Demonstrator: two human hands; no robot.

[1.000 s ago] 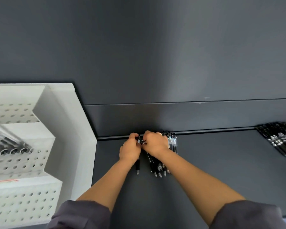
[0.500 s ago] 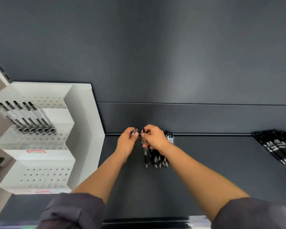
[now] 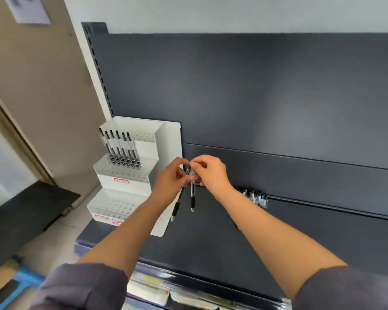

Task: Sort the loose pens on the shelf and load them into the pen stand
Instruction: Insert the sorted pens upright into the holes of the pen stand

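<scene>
Both hands are raised above the dark shelf [image 3: 211,242], each holding a black-and-clear pen with its tip hanging down. My left hand [image 3: 170,177] grips one pen [image 3: 176,206]. My right hand [image 3: 211,173] pinches the other pen [image 3: 192,198] near its top. The two hands meet fingertip to fingertip. A pile of loose pens [image 3: 255,198] lies on the shelf behind my right forearm, against the back rail. The white tiered pen stand [image 3: 121,189] is on the shelf's left end, with a row of several pens [image 3: 121,151] standing in its middle tier.
The shelf's dark back panel [image 3: 255,97] rises behind the hands. A beige wall [image 3: 43,86] and a black board [image 3: 27,211] lie left of the shelf unit. Blurred goods show on the shelf below [image 3: 166,291].
Both hands have lifted off the pile and moved left toward the stand, each now with a pen. My view has swung left, so the second pen pile at far right is gone.
</scene>
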